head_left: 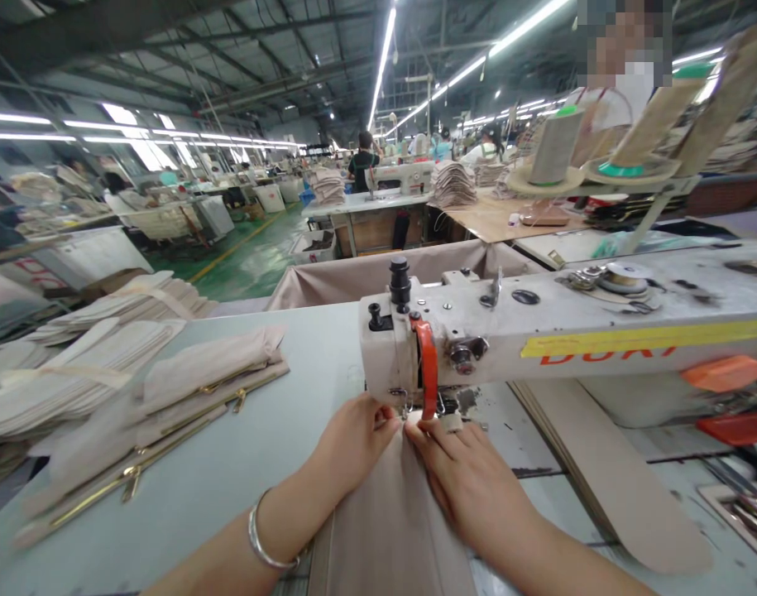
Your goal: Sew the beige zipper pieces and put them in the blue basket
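Note:
A beige fabric strip point(384, 530) runs from the front edge up to the needle area of a white sewing machine point(384, 356). My left hand point(356, 434) pinches the strip's left side just before the presser foot, its fingers closed. On the other side my right hand point(471, 468) holds the fabric down, fingertips bent together on its edge near the foot. An orange guard point(426, 364) hangs in front of the needle, so the exact stitching point is hidden. A silver bracelet point(260, 534) circles my left wrist.
At left lie fabric pieces with gold zippers point(130, 476) and bundled beige panels point(93, 364). Long rounded panels point(626, 488) rest under the machine arm at right, near metal tools point(744, 505). Thread cones point(555, 149) stand behind. A co-worker point(620, 99) is at the upper right.

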Available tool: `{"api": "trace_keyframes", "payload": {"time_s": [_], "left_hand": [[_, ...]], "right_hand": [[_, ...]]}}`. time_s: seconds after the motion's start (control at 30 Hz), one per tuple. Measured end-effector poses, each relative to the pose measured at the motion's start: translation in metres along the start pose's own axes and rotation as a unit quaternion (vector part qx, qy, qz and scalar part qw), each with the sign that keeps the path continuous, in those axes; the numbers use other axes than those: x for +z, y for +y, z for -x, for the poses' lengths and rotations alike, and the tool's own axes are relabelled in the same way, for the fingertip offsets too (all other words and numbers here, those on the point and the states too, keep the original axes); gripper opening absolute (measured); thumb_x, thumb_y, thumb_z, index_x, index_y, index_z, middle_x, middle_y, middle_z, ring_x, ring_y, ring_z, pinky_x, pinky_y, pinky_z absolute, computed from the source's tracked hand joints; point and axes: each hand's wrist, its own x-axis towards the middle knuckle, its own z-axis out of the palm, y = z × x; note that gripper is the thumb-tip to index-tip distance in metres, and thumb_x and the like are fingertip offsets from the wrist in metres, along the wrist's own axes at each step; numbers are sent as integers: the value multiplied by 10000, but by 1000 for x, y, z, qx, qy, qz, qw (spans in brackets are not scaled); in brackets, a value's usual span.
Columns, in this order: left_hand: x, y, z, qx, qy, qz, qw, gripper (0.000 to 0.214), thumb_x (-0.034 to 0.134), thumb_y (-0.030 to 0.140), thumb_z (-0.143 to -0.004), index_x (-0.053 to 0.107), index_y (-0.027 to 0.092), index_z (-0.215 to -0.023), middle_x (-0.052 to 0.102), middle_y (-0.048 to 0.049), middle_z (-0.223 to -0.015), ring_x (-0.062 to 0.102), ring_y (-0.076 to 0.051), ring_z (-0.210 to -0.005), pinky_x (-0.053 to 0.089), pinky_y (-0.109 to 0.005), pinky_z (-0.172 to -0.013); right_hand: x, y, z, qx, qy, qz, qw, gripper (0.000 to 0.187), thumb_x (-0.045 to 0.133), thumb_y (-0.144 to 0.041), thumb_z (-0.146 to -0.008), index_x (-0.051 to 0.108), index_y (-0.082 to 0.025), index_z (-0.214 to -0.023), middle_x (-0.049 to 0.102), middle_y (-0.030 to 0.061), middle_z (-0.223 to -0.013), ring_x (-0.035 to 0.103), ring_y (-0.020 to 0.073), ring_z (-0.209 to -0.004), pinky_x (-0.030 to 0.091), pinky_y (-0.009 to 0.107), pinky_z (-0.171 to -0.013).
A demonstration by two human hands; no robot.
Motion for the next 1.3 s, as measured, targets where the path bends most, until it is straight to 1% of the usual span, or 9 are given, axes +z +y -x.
{"api": "trace_keyframes", "payload": {"time_s": [0.2, 0.4, 0.5, 0.6, 0.67, 0.87, 1.07, 1.2, 1.3], "left_hand": [[2, 0, -2, 11, -5, -3, 1000, 98, 553, 200, -849, 636, 179, -803, 686, -46, -796, 640, -215, -760, 412, -272, -639], [6, -3, -3, 11, 12, -31, 999, 110, 558, 203, -886, 653, 176, -838, 693, -74, -894, 650, -244, -866, 477, -312, -732], [8, -1, 10, 67, 47, -66, 994, 125, 547, 212, -926, 662, 208, -974, 675, -68, -1070, 612, -254, -1023, 492, -365, -864], [10, 2, 27, 165, 30, -105, 980, 203, 478, 182, -969, 642, 223, -1083, 644, -50, -1181, 572, -232, -1140, 475, -391, -985], [11, 2, 34, 203, 17, -113, 973, 237, 447, 171, -983, 623, 213, -1135, 642, -53, -1202, 561, -219, -1185, 465, -394, -1030], [9, 0, 28, 209, 5, -117, 971, 234, 465, 154, -978, 620, 166, -1153, 650, -77, -1204, 560, -216, -1200, 455, -385, -1073], [8, 2, 28, 207, -6, -121, 971, 264, 447, 110, -957, 623, 194, -1135, 639, -63, -1224, 579, -207, -1180, 498, -371, -1035], [11, -3, 50, 260, -32, -158, 952, 359, 444, 93, -929, 560, 170, -1260, 581, -94, -1347, 494, -234, -1310, 390, -436, -1150], [23, -12, 76, 340, -41, -144, 928, 273, 505, 165, -941, 600, 201, -1194, 648, -66, -1270, 540, -215, -1271, 354, -406, -1172]], "right_hand": [[0, 0, -2, 4, 9, -13, 1000, 486, 483, -126, -947, 436, -150, -1430, 555, 129, -1262, 493, 289, -1120, 418, 458, -926], [-2, 0, -1, 11, 9, -49, 999, 438, 501, -123, -936, 485, -162, -1372, 548, 115, -1263, 483, 290, -1127, 401, 476, -949], [-3, 0, 0, 13, 9, -59, 998, 395, 507, -128, -938, 518, -180, -1330, 563, 104, -1230, 495, 280, -1099, 413, 464, -929], [-2, 1, 1, 17, 16, -57, 998, 422, 508, -120, -930, 509, -189, -1347, 569, 113, -1198, 504, 276, -1089, 426, 453, -912], [-1, 2, 2, 16, 18, -49, 998, 442, 507, -120, -928, 500, -188, -1364, 573, 120, -1174, 508, 277, -1086, 431, 453, -907], [-1, 2, 1, 11, 27, -43, 999, 408, 513, -119, -922, 539, -178, -1326, 585, 121, -1145, 512, 280, -1059, 433, 452, -887], [-4, 0, 2, 8, 26, -75, 997, 326, 491, -112, -934, 587, -171, -1240, 602, 101, -1095, 520, 264, -990, 439, 441, -859], [-2, 0, 5, 6, 28, -70, 997, 343, 488, -112, -934, 571, -171, -1262, 600, 104, -1122, 515, 278, -1045, 430, 463, -897], [0, 1, 6, 7, 27, -56, 998, 361, 467, -110, -941, 557, -175, -1284, 599, 105, -1139, 510, 285, -1074, 416, 478, -921]]}}
